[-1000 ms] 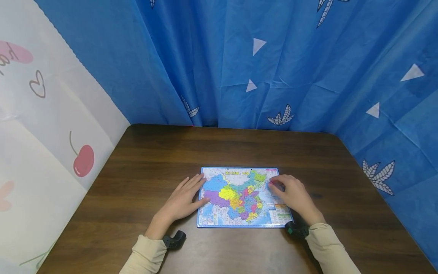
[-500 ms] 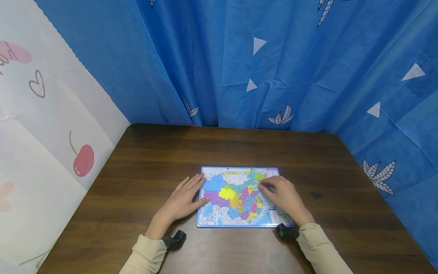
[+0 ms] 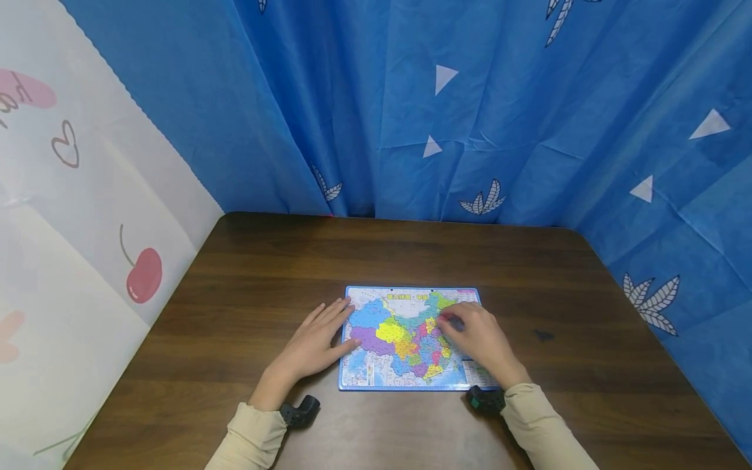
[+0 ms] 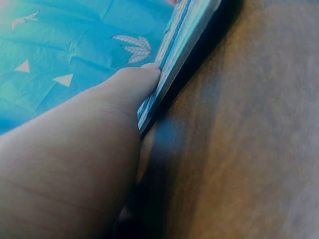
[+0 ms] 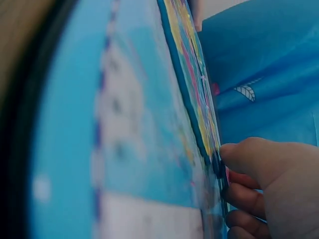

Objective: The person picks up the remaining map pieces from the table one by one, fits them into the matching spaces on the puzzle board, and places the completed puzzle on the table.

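Note:
A puzzle board (image 3: 376,385) printed with a coloured map of China lies flat on the table, its pieces in blue, purple, yellow, orange and green. My left hand (image 3: 311,343) rests over the board's left edge, fingers spread and straight, thumb on the map. On the right side, my right hand (image 3: 483,336) pinches a small pinkish-red puzzle piece (image 3: 444,318) between thumb and fingers, close over the map's eastern part. Most of that piece is hidden by the fingers. In the right wrist view the thumb (image 5: 244,154) is right at the edge of the raised map pieces.
The dark wooden table (image 3: 282,261) extends around the board. A small dark patch (image 3: 543,335) shows on it to the right. Blue curtain (image 3: 376,130) hangs behind and to the right, and a white printed cloth (image 3: 88,196) hangs at left. Both wrists wear black devices.
My right hand has moved left over the board with the pinkish-red puzzle piece, from the right margin to the map's eastern pieces. The left hand and the board have stayed put.

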A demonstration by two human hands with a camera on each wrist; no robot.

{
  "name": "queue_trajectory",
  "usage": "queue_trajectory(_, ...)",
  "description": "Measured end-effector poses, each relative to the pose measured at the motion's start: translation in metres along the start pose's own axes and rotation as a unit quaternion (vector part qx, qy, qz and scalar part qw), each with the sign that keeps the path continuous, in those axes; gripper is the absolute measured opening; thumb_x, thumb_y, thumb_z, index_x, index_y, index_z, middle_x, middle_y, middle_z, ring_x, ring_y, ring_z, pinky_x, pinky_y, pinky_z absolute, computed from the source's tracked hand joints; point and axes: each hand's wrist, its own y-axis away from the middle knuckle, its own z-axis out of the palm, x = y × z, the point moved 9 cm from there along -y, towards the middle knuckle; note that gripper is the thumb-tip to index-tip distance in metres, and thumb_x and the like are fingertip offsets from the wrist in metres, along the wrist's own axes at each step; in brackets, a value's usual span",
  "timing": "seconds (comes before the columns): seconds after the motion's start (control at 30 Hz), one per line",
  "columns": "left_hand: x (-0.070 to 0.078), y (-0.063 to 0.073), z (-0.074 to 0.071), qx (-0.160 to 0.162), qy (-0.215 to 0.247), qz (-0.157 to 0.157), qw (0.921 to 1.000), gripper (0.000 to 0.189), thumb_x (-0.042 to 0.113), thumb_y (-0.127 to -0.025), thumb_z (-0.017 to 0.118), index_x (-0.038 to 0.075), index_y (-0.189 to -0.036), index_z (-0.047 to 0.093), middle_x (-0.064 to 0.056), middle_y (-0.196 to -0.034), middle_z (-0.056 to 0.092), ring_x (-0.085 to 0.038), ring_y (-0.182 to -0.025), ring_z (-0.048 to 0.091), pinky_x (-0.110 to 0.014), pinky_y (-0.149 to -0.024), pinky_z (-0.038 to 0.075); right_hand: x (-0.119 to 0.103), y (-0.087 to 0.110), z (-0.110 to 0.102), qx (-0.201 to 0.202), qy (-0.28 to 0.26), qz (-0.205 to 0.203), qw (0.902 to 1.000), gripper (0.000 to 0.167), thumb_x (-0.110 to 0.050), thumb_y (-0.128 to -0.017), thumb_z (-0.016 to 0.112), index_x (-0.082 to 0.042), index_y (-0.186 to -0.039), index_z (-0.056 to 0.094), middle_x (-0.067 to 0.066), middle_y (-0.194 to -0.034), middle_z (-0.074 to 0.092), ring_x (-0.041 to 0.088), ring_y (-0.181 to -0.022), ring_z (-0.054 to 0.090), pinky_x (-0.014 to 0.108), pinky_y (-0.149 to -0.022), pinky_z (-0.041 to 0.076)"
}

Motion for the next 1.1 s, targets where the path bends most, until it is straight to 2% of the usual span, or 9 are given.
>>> queue_trajectory(0.27, 0.0010, -0.0003, -0.0003, 0.004, 0.003, 0.001, 1.0000, 0.079, 0.059, -0.099, 0.058, 0.013, -0.160, 0.040, -0.006, -0.169, 0.030, -0.026, -0.158, 0.025, -0.050, -0.130, 0.014, -0.0030, -0.0005, 0.0008, 0.009, 0.013, -0.002, 0.9999, 0.028, -0.033, -0.090, 0.082, -0.014, -0.109, 0.079, 0.000, -0.105, 0.075, 0.022, -0.102, 0.069, 0.046, -0.090, 0.060)
queue_trajectory(0.57, -0.0001, -0.0005, 0.0008, 0.000, 0.000, 0.000, 1.0000, 0.079, 0.060, -0.099, 0.057, 0.014, -0.160, 0.039, -0.005, -0.170, 0.029, -0.025, -0.158, 0.024, -0.049, -0.130, 0.013, -0.0031, -0.0008, -0.0010, 0.016, 0.011, -0.014, 0.9997, 0.025, -0.030, -0.093, 0.079, -0.012, -0.111, 0.079, 0.002, -0.104, 0.075, 0.021, -0.098, 0.069, 0.044, -0.087, 0.061)
queue_trajectory(0.8, 0.0011, -0.0002, -0.0010, 0.002, 0.002, 0.001, 1.0000, 0.078, 0.059, -0.099, 0.057, 0.013, -0.160, 0.040, -0.006, -0.169, 0.030, -0.026, -0.158, 0.025, -0.050, -0.130, 0.014, -0.0027, -0.0013, -0.0002, 0.008, 0.013, -0.011, 0.9998, 0.026, -0.031, -0.093, 0.079, -0.013, -0.111, 0.078, 0.001, -0.106, 0.075, 0.021, -0.100, 0.069, 0.044, -0.088, 0.061)
queue_trajectory(1.1, 0.0025, 0.0008, -0.0023, 0.002, 0.003, 0.002, 1.0000, 0.078, 0.059, -0.099, 0.057, 0.012, -0.159, 0.040, -0.007, -0.169, 0.030, -0.027, -0.158, 0.025, -0.051, -0.130, 0.014, -0.0054, -0.0026, -0.0009, 0.027, 0.017, -0.012, 0.9994, 0.022, -0.026, -0.090, 0.082, -0.011, -0.106, 0.079, 0.002, -0.100, 0.075, 0.022, -0.094, 0.068, 0.044, -0.084, 0.060)
